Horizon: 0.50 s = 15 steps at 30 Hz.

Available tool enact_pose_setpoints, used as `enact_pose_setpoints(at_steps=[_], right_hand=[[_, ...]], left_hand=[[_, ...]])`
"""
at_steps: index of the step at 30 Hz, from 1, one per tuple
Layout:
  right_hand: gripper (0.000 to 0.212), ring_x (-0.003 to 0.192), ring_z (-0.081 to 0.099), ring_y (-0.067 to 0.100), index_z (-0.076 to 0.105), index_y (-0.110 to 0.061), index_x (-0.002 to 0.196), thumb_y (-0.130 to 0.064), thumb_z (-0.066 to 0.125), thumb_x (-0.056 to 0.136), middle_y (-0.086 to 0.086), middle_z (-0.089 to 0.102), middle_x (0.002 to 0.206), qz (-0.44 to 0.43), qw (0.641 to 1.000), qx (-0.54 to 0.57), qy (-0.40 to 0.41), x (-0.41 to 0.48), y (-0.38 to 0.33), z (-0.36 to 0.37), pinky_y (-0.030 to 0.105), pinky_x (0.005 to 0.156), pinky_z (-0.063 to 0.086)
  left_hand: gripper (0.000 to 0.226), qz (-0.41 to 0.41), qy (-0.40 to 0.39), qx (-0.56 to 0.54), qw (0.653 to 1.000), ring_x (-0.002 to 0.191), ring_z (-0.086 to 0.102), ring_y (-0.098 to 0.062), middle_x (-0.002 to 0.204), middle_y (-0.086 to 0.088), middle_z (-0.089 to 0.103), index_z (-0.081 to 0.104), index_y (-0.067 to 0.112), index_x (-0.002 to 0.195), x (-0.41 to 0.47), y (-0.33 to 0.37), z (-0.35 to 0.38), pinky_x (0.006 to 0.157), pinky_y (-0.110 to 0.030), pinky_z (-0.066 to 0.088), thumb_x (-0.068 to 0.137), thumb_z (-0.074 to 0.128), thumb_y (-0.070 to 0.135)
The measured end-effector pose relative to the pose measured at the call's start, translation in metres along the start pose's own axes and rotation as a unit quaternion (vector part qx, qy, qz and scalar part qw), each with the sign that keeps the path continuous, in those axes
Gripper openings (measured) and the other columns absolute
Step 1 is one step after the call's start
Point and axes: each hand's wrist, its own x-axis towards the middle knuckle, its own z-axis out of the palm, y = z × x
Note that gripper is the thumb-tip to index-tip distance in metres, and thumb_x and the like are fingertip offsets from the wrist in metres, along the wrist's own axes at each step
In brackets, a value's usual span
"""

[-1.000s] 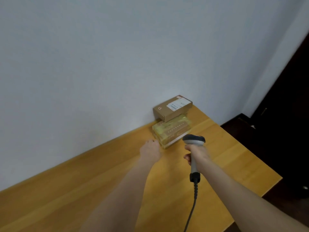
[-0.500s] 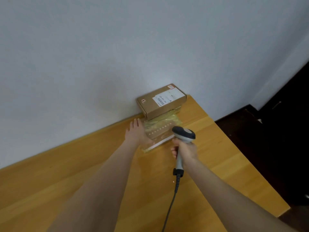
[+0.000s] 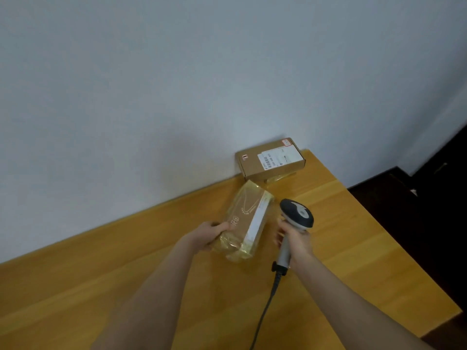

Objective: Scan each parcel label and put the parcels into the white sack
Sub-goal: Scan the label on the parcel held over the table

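Wrapped parcel (image 3: 246,221) firmly in left hand (image 3: 207,234), scanner (image 3: 297,214) in right hand (image 3: 295,238), box (image 3: 269,160) behind

A wooden table (image 3: 353,248) with a honey-yellow plank top stands pushed against a pale wall (image 3: 177,84). At its far corner, hard by the wall, sits a brown cardboard box (image 3: 255,166) with a white shipping label (image 3: 280,157) facing up. A sliver of yellowish plastic wrap (image 3: 279,178) shows beneath the box's front edge.
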Motion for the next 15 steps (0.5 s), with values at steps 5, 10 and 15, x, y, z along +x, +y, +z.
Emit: enact_pose_setpoints(at_steps=[5, 10, 15], right_hand=[[0.017, 0.085, 0.065, 0.03, 0.069, -0.008, 0.1, -0.016, 0.072, 0.086, 0.012, 0.072, 0.096, 0.042, 0.994, -0.019, -0.103, -0.055, 0.055, 0.035, 0.042, 0.078, 0.055], [0.031, 0.103, 0.065, 0.034, 0.065, -0.013, 0.114, -0.026, 0.072, 0.086, 0.007, 0.072, 0.109, 0.064, 0.983, -0.048, -0.168, -0.1, 0.106, 0.078, 0.049, 0.088, 0.054], [0.026, 0.098, 0.063, 0.033, 0.069, -0.012, 0.106, -0.026, 0.073, 0.085, 0.012, 0.072, 0.107, 0.083, 0.974, -0.087, -0.19, -0.128, 0.139, 0.106, 0.047, 0.085, 0.051]], left_hand=[[0.053, -0.062, -0.054, -0.147, 0.986, 0.104, 0.062, -0.028, 0.115, -0.013, 0.064, 0.058, 0.017, 0.116, -0.045, -0.072, -0.031, 0.092, -0.041, 0.051, 0.086, 0.053, 0.06], [0.039, -0.079, -0.008, -0.194, 0.978, 0.109, 0.059, -0.025, 0.119, -0.008, 0.062, 0.057, 0.019, 0.115, -0.081, -0.133, -0.069, 0.09, -0.044, 0.05, 0.094, 0.047, 0.051], [0.04, -0.032, 0.145, -0.147, 0.978, 0.104, 0.054, -0.021, 0.117, -0.002, 0.058, 0.053, 0.019, 0.133, -0.096, -0.165, -0.086, 0.082, -0.034, 0.046, 0.093, 0.059, 0.024]])
